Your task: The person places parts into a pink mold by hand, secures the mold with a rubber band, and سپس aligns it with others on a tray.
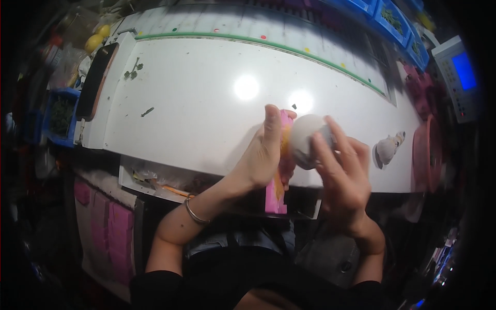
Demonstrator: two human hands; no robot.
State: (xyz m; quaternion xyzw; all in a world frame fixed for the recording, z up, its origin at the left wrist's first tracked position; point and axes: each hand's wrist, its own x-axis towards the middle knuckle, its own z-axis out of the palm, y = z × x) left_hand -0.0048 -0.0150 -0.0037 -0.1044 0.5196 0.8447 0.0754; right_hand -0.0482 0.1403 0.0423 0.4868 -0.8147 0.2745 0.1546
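Over the front edge of a white tabletop point(201, 113), my left hand point(261, 157) is closed around a long pink strip point(276, 199). Yellowish stains mark the side of the strip that faces right, and its lower end hangs below the table edge. Just to the right, my right hand point(349, 178) grips a rounded pale grey object point(306, 135) with the fingers on its right side. The grey object is right beside the strip; whether they touch I cannot tell.
A small pale grey figure-like piece point(387, 150) lies at the right, near a pinkish bowl point(428, 155). A phone point(99, 80) rests on the left ledge. Behind runs a green strip point(248, 43); blue bins point(392, 23) and a screened device point(460, 75) stand far right.
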